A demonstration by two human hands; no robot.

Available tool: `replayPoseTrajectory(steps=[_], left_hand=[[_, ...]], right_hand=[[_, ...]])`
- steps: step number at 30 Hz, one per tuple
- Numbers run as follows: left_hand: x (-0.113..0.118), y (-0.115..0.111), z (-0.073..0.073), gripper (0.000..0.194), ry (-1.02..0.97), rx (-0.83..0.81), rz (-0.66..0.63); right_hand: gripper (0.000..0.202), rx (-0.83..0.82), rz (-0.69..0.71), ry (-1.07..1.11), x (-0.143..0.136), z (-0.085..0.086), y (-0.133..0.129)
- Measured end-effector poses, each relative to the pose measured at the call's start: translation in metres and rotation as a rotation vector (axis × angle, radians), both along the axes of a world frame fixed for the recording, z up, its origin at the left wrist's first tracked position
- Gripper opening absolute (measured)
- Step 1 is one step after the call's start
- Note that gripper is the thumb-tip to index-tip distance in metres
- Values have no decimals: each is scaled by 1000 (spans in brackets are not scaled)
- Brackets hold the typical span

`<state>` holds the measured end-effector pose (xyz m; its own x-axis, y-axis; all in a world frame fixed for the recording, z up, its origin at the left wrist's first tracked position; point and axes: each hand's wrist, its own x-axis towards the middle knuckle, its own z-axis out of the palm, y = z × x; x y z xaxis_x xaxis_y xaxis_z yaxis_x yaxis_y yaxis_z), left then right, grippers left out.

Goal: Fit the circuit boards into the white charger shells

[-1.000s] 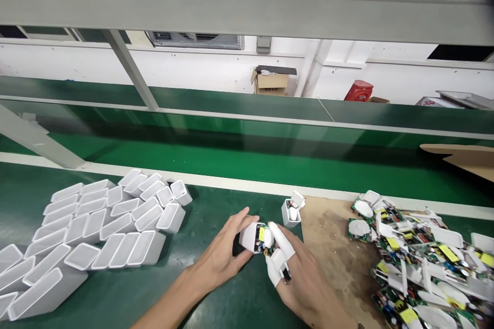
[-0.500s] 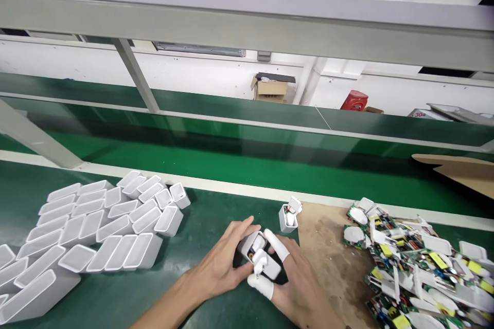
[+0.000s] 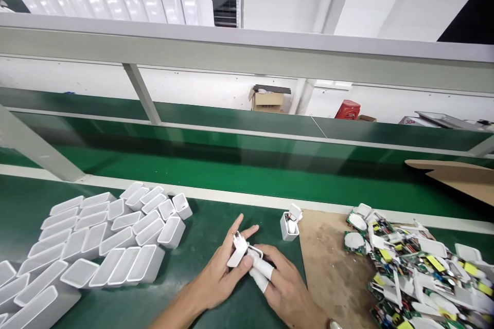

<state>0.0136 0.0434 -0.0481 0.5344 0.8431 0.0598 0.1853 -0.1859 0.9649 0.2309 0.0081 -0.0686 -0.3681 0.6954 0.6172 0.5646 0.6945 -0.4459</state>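
My left hand [image 3: 216,277] grips a white power charger [image 3: 240,248] between thumb and palm, while two of its fingers stretch out beyond. Metal plug pins stick up from the charger's cap. White finger covers sheathe the thumb and index finger of my right hand [image 3: 287,288]. Those fingers pinch the charger's case from the right, and part of the case's rim shows between both hands. Its inside is mostly hidden by fingers. Farther back stands another white case [image 3: 289,227] with a board inside and its cap leaning out at the top.
Many open white cases [image 3: 111,241] crowd the green bench on the left. On the right, circuit boards with white caps [image 3: 424,272] are heaped beside and over brown cardboard [image 3: 328,252]. A pale metal rail [image 3: 231,198] edges the bench, with a green belt [image 3: 216,164] behind it.
The charger has been turned in my hands, so its plug pins now point up and away. My right fingers have closed in on it. The camera view has tilted up slightly.
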Motion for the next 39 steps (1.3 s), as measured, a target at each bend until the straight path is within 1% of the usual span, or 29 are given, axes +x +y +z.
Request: replayPoseTrajectory(steps=[3, 6, 7, 8, 11, 13, 16, 19, 21, 25, 27, 30, 32, 34, 36, 37, 38, 39], left_hand=[[0, 0, -7, 90, 11, 120, 7], [0, -1, -13, 106, -15, 262, 36], [0, -2, -14, 107, -21, 301, 58], [1, -2, -15, 103, -16, 331, 85], [2, -3, -18, 77, 19, 386, 162], [3, -3, -18, 68, 21, 398, 180], [3, -3, -18, 68, -1, 419, 171], [2, -4, -17, 68, -7, 434, 154], [1, -3, -16, 67, 0, 435, 145], [1, -2, -15, 66, 14, 430, 137], [0, -1, -14, 65, 6, 423, 127], [0, -1, -12, 66, 0, 418, 118], [-1, 0, -12, 67, 7, 415, 113], [-2, 1, -12, 67, 13, 408, 100], [-3, 3, -13, 67, 13, 398, 93], [-4, 3, -13, 70, 5, 393, 97], [-4, 3, -14, 79, -7, 394, 106], [-3, 3, -14, 93, -16, 399, 118]], right_hand=[[44, 48, -41, -7, 4, 5, -2], [51, -3, -63, -27, 7, 9, -5], [52, -27, -56, -48, 7, 10, -5], [51, -44, -44, -72, 7, 9, -5], [48, -67, -21, -123, 3, 5, -4], [48, -81, -49, -122, 1, 4, -4], [46, -101, -77, -145, -2, 7, -5], [37, -108, -92, -179, -3, 12, -5], [34, -96, -116, -148, -3, 14, -4], [43, -47, -114, -112, -2, 11, -4], [41, -105, -101, -104, -2, 8, -6], [35, -213, -123, 12, -2, 2, -7], [39, -213, -143, 72, -2, -1, -8], [44, -175, -117, 69, -2, -1, -7], [44, -176, -52, 55, -3, 0, -6], [43, -214, -21, 79, -4, 1, -5], [41, -273, -3, 144, -6, 1, -4], [37, -364, 3, 252, -7, 0, -3]])
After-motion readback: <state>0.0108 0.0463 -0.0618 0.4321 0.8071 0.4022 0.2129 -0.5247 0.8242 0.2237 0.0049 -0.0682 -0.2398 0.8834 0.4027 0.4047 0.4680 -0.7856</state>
